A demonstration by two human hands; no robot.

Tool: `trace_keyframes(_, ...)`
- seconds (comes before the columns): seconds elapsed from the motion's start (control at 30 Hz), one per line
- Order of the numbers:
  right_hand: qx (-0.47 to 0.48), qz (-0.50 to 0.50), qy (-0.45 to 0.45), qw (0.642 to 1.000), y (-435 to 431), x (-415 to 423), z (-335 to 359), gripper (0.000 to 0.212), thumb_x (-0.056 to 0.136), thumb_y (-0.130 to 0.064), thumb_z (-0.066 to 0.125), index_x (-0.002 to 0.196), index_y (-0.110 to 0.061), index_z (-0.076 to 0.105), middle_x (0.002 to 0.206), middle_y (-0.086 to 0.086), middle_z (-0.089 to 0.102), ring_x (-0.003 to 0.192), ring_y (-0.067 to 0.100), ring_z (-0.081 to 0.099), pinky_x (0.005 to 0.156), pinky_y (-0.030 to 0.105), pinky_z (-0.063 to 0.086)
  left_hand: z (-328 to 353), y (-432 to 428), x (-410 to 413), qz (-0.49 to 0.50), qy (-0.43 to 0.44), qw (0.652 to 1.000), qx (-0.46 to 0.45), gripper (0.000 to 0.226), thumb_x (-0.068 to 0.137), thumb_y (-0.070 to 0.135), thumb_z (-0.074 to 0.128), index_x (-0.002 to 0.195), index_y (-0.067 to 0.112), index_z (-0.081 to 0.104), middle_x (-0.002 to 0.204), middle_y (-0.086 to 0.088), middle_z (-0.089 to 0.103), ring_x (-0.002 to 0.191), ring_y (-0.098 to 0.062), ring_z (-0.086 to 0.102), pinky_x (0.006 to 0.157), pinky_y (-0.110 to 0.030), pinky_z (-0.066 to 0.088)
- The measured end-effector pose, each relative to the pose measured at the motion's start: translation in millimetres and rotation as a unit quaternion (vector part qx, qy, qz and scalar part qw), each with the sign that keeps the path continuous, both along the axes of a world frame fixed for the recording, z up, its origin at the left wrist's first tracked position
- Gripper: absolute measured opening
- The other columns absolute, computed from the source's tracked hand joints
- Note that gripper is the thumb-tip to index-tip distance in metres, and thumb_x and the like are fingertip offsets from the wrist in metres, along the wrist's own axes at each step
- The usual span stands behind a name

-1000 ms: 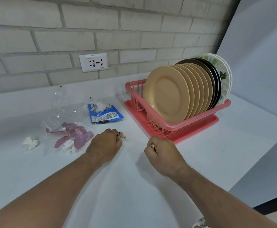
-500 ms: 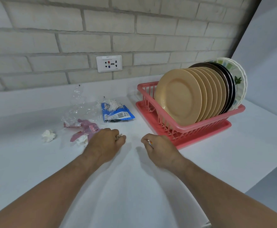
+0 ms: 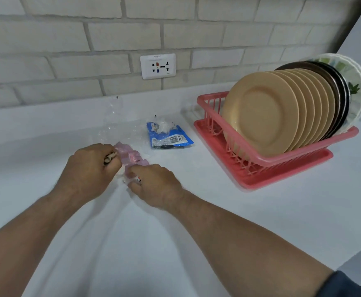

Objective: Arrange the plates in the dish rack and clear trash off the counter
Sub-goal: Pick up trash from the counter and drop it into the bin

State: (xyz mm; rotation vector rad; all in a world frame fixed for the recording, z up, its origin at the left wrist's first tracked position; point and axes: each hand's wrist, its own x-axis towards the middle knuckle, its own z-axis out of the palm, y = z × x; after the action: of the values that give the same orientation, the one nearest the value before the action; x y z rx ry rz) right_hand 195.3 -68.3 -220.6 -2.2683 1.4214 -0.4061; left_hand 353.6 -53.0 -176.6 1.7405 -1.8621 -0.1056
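Two bare hands meet over litter on a white desk (image 3: 261, 211) beneath a pale brick wall (image 3: 111, 39). The left hand (image 3: 89, 170) is clenched around one small tan scrap (image 3: 110, 157), and the right hand (image 3: 156, 185) is curled tight on one red-and-white scrap (image 3: 138, 180), its fingertips touching one crumpled pink wrapper (image 3: 132, 158) that lies between the two hands. Just beyond lie one sheet of clear plastic film (image 3: 119, 125) and one blue packet (image 3: 168, 139). To the right, well apart from the hands, one pink dish rack (image 3: 282, 162) holds the plates on edge: about six tan plates (image 3: 258, 116) in front, two dark plates (image 3: 339, 93) behind them, and at least one white patterned plate (image 3: 357, 82) at the back. The overlapping rims make the counts uncertain. One wall socket (image 3: 158, 66) sits above.
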Motion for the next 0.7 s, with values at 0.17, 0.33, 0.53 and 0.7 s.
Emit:
trace_keyframes(0.17,0.026,0.037,0.029,0.999,-12,22,3,0.031,0.091,-0.041,0.055,0.12,-0.033,0.047,0.106,-0.005,0.056,0.092,0.023,0.055,0.077,0.034,0.045,-7,-8,8,-0.02,-0.001,1.0,0.001,0.03,0.087,0.019,0.055,0.059,0.026,0.048,0.063,0.004,0.052,0.061,-0.016,0.05,0.055,-0.031,0.036)
trace_keyframes(0.33,0.041,0.049,0.085,0.994,-22,33,3,0.033,0.093,-0.041,0.051,0.124,-0.032,0.048,0.117,-0.001,0.059,0.101,0.026,0.057,0.074,0.033,0.039,-7,-18,12,-0.015,0.0,1.0,0.008,0.018,0.088,0.022,0.055,0.07,0.023,0.059,0.073,0.005,0.059,0.07,-0.02,0.055,0.062,-0.034,0.043)
trace_keyframes(0.53,0.079,0.023,0.108,0.991,-23,20,9,0.034,0.094,-0.042,0.052,0.124,-0.026,0.043,0.119,0.006,0.057,0.102,0.032,0.058,0.084,0.037,0.049,-6,-19,10,-0.02,0.002,0.999,0.031,0.027,0.088,0.024,0.051,0.061,0.029,0.046,0.067,0.004,0.053,0.063,-0.019,0.05,0.055,-0.03,0.033)
trace_keyframes(0.7,0.123,-0.018,0.119,0.985,-27,5,16,0.028,0.093,-0.053,0.05,0.099,-0.026,0.049,0.107,0.002,0.058,0.093,0.026,0.057,0.076,0.033,0.045,-3,-14,-9,-0.043,0.009,0.998,0.049,0.04,0.089,0.021,0.051,0.054,0.03,0.036,0.06,0.01,0.046,0.059,-0.013,0.046,0.053,-0.026,0.029)
